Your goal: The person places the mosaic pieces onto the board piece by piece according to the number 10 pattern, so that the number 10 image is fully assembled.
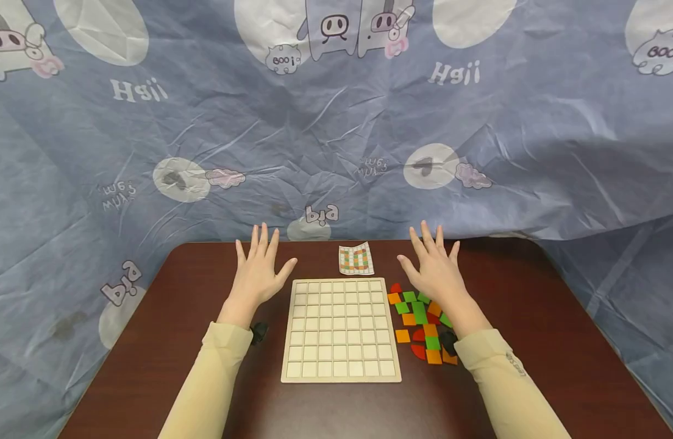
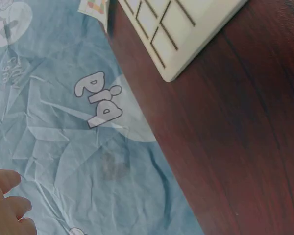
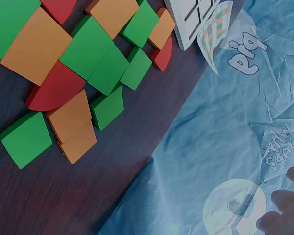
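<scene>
My left hand [image 1: 256, 275] hovers with spread fingers left of a pale wooden grid board [image 1: 342, 329], holding nothing. On the other side, my right hand [image 1: 436, 271] is also spread and holds nothing, above the far end of a pile of coloured blocks. The pile has green square blocks [image 3: 26, 139], orange square blocks [image 3: 36, 46] and red rounded pieces [image 3: 56, 88]. The board's square cells hold no pieces. Behind it lies a small paper card [image 1: 356, 259] printted with an orange and green grid pattern. In both wrist views only some fingertips show at the edge.
All of this rests on a dark reddish-brown table [image 1: 336, 408]. A wrinkled blue-grey cloth [image 1: 314, 152] with cartoon prints hangs behind the table and along its sides. Dark wrist gear [image 1: 259, 332] shows under the left wrist.
</scene>
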### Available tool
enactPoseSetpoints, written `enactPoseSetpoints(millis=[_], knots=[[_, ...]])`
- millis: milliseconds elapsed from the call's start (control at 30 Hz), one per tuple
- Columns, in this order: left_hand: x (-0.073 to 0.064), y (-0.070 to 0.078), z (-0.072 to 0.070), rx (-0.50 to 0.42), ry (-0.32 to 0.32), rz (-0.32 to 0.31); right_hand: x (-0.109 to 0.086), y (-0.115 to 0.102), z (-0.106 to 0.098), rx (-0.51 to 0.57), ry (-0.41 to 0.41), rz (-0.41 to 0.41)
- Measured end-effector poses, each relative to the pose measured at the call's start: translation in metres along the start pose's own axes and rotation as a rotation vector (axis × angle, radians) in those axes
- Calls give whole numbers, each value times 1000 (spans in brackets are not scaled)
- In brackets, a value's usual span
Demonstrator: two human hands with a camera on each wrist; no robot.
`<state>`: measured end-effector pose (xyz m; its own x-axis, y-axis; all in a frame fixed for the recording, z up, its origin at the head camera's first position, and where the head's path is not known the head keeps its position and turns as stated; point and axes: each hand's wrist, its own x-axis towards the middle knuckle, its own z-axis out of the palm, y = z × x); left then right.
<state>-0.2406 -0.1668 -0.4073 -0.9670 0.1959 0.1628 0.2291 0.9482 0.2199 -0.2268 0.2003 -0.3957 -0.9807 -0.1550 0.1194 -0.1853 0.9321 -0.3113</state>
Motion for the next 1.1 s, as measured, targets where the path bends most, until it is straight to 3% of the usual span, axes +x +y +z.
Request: enactPoseSetpoints(millis=[333, 733, 1100], knots=[[-16, -8, 12, -52, 3, 34, -8, 6, 9, 27, 0, -10], [-41, -16, 36, -98, 3, 77, -24, 27, 32, 59, -41, 33], [-69, -11, 52, -156, -69, 119, -31, 48, 50, 48, -61, 58]])
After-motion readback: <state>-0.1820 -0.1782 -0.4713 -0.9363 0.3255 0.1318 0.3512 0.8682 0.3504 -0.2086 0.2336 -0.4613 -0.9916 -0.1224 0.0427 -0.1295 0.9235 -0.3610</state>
